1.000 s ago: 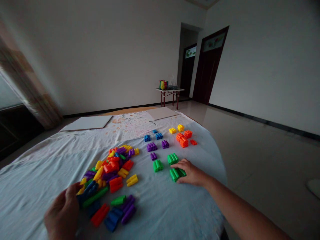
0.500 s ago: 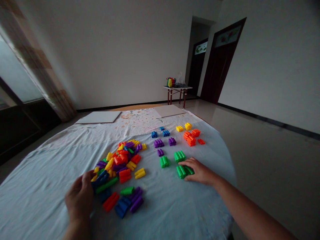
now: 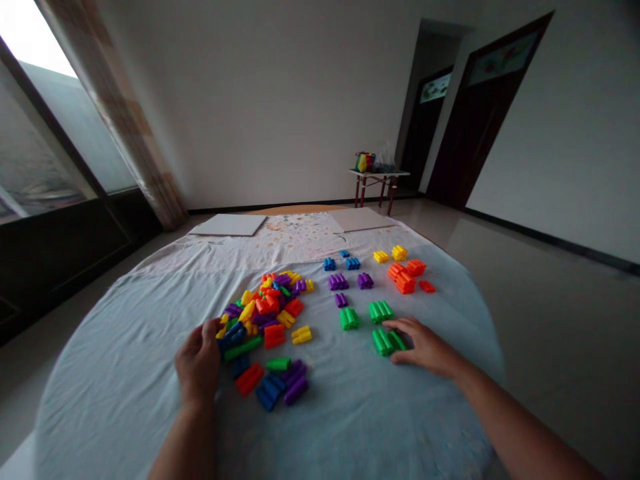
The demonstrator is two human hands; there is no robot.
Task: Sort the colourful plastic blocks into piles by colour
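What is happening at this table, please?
A person has both hands at a cloth-covered table with colourful plastic pieces. The right hand is at a green bundle, near two other green ones. The left hand is at the edge of a mixed pile. Beyond the green ones lie purple, blue, orange and yellow groups, each colour apart.

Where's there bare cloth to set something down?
Pale blue fabric tablecloth shows bare between your forearms, nearer you than the purple plastic tubes, and left of your left hand. Crowded: the multicoloured plastic pile, and the green plastic blocks at your right hand.
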